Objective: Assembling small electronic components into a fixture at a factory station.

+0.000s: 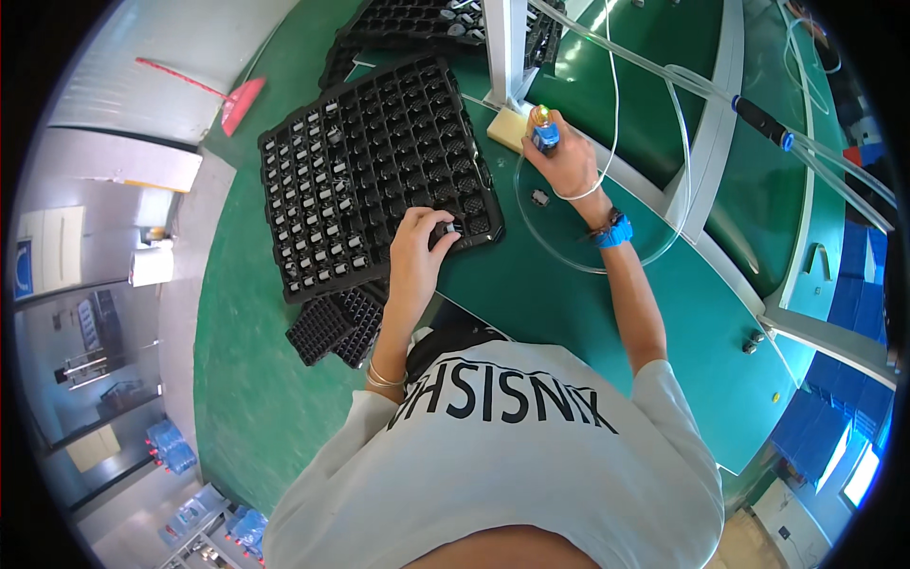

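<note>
My left hand is over the near right corner of a large black compartment tray. Its thumb and fingers close around a small metal part, which the fingers partly hide. My right hand grips a blue handheld tool with a brass-coloured end, pointing away from me above the green bench. Small silver parts fill the left columns of the tray, while most pockets to their right hold none. Another small metal part lies on the bench just below my right hand.
A yellow block sits beside a white upright post. A clear hose loops around my right forearm. A black-handled tool hangs at upper right. More black trays lie behind, and smaller ones below the large tray.
</note>
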{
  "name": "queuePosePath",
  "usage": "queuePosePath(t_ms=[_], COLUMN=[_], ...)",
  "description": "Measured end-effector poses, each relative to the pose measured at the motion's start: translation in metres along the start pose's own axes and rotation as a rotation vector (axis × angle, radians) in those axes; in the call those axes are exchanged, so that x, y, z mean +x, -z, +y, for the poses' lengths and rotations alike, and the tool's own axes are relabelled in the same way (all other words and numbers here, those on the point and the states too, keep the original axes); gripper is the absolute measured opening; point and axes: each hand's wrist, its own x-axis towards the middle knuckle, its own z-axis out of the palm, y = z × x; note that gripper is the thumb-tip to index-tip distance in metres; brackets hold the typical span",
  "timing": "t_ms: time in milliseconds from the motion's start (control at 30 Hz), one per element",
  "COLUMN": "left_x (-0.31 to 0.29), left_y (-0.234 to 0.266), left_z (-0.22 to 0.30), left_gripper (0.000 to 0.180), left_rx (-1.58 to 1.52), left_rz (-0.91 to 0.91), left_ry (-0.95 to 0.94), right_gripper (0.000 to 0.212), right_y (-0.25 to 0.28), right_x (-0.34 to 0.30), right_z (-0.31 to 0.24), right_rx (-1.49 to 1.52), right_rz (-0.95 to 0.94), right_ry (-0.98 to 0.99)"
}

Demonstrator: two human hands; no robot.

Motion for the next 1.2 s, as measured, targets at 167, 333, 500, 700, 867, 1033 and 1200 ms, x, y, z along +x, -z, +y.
queuePosePath(t_ms=[167, 333, 500, 700, 867, 1033, 1200], left_x=[0.000, -0.003, -0.006, -0.001, 0.005, 0.009, 0.004], left_y=[-0.001, -0.001, 0.003, 0.002, 0.004, 0.022, 0.035], left_z=[0.012, 0.002, 0.008, 0.019, 0.017, 0.010, -0.004], left_gripper=[0.027, 0.029, 0.020, 0.012, 0.031, 0.040, 0.039], left_rx=[-0.194, -0.619, -0.994, -1.347, -1.435, -1.668, -1.623], left_rz=[0.021, 0.053, -0.095, -0.294, -0.491, -0.538, -0.438], left_ry=[0.051, 0.134, 0.343, 0.397, 0.448, 0.466, 0.474], right_gripper=[0.039, 0.044, 0.048, 0.045, 0.019, 0.021, 0.028], right_y=[0.001, 0.000, 0.003, 0.006, -0.005, 0.045, 0.057], right_x=[-0.001, -0.002, 0.000, 0.004, 0.013, 0.072, 0.102], right_z=[0.001, -0.003, -0.010, -0.016, 0.016, 0.139, 0.168], right_rx=[-0.053, -0.028, -0.031, 0.018, 0.355, 0.307, -0.205], right_rz=[0.009, 0.032, 0.015, 0.044, 0.087, 0.290, 0.413], right_ry=[0.000, 0.008, -0.022, -0.060, -0.039, -0.162, -0.291])
